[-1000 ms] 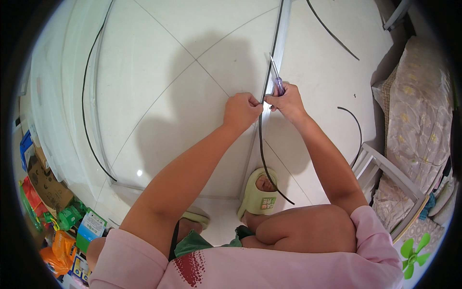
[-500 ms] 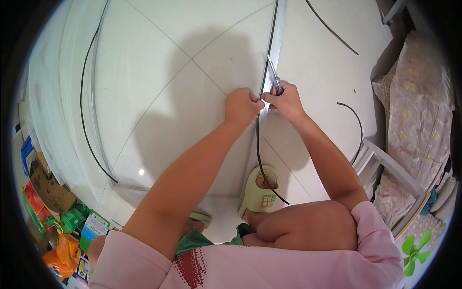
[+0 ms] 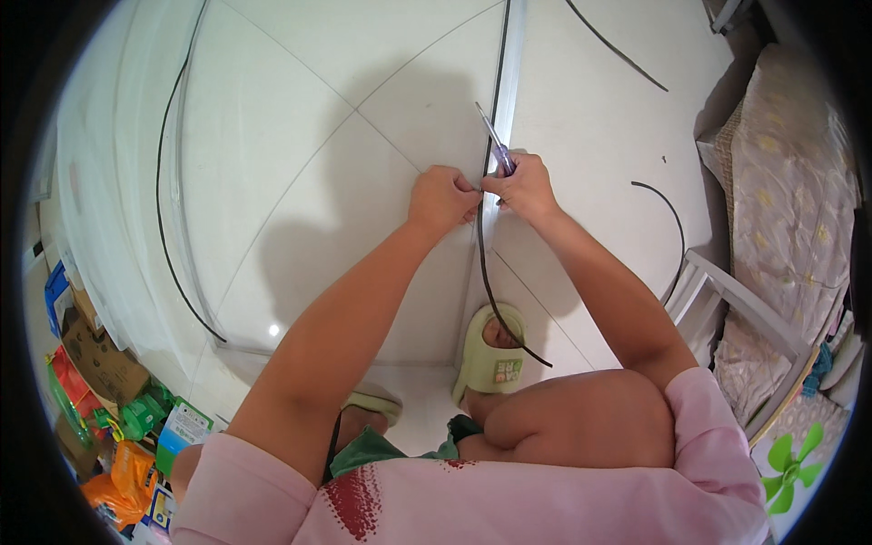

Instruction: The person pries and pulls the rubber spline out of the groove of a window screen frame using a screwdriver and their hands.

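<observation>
A thin black rubber strip [image 3: 482,250] runs along the silvery metal frame bar [image 3: 514,68] on the floor. Its loose end curves down over my right slipper. My left hand [image 3: 439,202] is closed, pinching the strip at the bar's left side. Against it, from the right, my right hand [image 3: 529,189] presses thumb and fingers onto the same spot. A screwdriver [image 3: 506,162] with a purple see-through handle is held in that right hand, its shaft pointing up and left over the bar. The fingertips hide the exact spot where the strip meets the bar.
Another long black strip [image 3: 160,195] lies along the frame's left side, beside sheer white fabric [image 3: 100,191]. Shorter black pieces [image 3: 670,211] lie at right, near a grey-white chair frame [image 3: 745,300] and a patterned cover [image 3: 790,191]. A cardboard box [image 3: 104,363] and bags stand lower left.
The whole view has shifted slightly. The screwdriver now leans further left, its tip crossing to the left of the bar. Both hands stay together at the strip.
</observation>
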